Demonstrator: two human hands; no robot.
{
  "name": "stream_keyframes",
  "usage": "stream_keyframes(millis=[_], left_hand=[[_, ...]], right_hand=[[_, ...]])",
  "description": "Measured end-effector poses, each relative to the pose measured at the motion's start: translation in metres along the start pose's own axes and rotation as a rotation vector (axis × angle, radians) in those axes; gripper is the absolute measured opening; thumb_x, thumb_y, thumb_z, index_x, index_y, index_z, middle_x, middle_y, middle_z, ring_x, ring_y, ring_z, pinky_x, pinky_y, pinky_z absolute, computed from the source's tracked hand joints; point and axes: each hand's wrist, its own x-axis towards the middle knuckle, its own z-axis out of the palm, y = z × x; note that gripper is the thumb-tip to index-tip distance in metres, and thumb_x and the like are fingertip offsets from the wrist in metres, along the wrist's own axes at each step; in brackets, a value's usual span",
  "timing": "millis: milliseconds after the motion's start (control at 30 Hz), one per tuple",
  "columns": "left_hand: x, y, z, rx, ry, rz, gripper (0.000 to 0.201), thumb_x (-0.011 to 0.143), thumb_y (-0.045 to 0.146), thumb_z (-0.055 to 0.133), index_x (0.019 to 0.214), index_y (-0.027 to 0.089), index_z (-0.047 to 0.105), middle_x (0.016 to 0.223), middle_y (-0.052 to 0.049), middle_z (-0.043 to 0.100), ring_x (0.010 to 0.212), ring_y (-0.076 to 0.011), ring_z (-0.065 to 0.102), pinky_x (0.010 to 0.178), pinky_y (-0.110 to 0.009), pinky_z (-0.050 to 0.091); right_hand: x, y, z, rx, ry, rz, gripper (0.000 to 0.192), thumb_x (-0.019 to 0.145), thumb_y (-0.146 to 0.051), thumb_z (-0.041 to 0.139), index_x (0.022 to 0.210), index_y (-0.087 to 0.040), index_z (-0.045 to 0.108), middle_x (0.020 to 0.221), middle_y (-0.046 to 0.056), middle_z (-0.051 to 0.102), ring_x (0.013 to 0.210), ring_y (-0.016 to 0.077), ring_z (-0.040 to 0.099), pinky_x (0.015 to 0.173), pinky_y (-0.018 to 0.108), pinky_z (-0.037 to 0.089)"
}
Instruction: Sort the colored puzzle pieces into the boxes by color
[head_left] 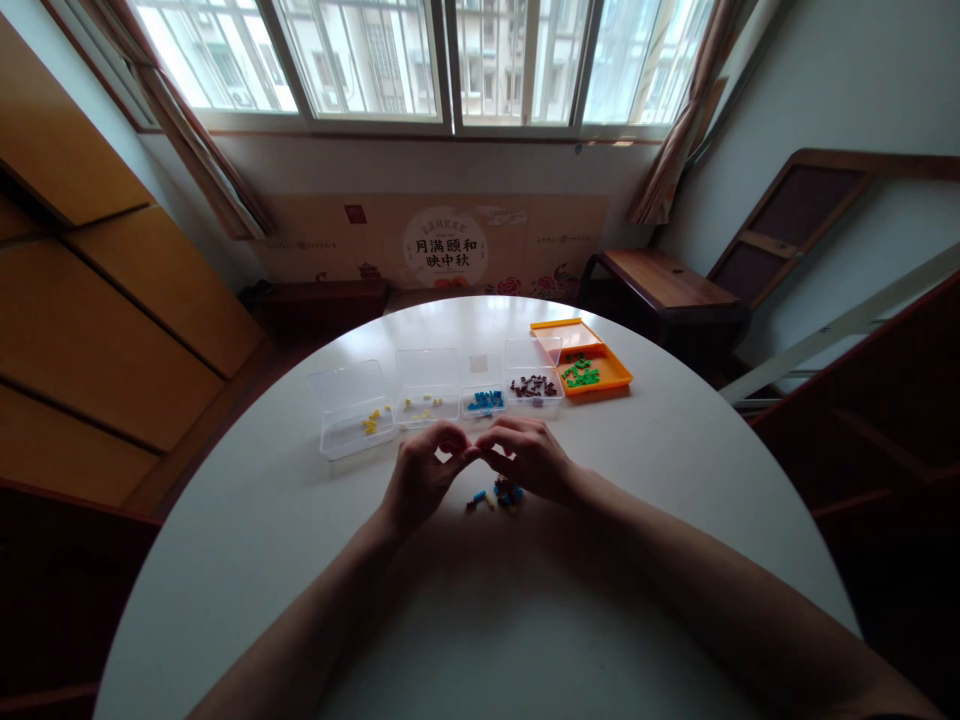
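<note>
My left hand [426, 470] and my right hand [529, 455] meet fingertip to fingertip above the white table. Both are closed in a pinch, and whatever sits between the fingertips is too small to make out. Just below my hands lies a small pile of blue, dark and pale toy pieces [508, 492], with a few loose ones at its left. Beyond my hands, open clear boxes hold yellow pieces [371, 421], pale yellow pieces [424, 410], blue pieces [486, 400] and dark brown pieces [533, 386]. Green pieces [581, 372] lie in an open orange box [616, 375].
The round white table [247, 500] fills the middle of the view. A wooden stool or chair [671, 278] stands behind it at the right. Wooden cabinets [142, 290] are on the left, and windows [517, 60] line the back wall.
</note>
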Motion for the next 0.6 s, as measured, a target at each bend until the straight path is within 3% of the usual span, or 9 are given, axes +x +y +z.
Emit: stream_keyframes(millis=[233,433,600], left_hand=[[0.002,0.0,-0.001,0.051,0.016,-0.004,0.027,0.082,0.041,0.064,0.07,0.017,0.058,0.065,0.001,0.061,0.062,-0.0119,0.054,0.064,-0.025,0.047],[-0.001,-0.002,-0.003,0.086,0.007,-0.008,0.025,0.084,0.038,0.061,0.07,0.017,0.058,0.065,0.001,0.059,0.063,-0.0122,0.052,0.064,-0.025,0.045],[-0.001,-0.003,-0.001,0.082,-0.062,0.03,0.019,0.083,0.033,0.061,0.072,0.017,0.06,0.066,0.0,0.06,0.064,-0.0124,0.052,0.065,-0.025,0.044]], right_hand=[[0.001,0.006,0.004,-0.054,0.024,-0.005,0.016,0.091,-0.025,0.054,0.079,-0.019,0.064,0.074,0.002,0.063,0.065,0.0114,0.056,0.063,0.023,0.042],[0.013,0.019,0.012,-0.154,0.229,0.232,0.012,0.089,-0.022,0.057,0.083,-0.02,0.067,0.073,0.001,0.062,0.062,0.0121,0.055,0.064,0.024,0.043],[0.013,0.034,0.01,-0.232,0.231,0.32,0.017,0.089,-0.019,0.055,0.096,-0.02,0.07,0.079,0.003,0.065,0.07,0.0158,0.058,0.067,0.027,0.045]])
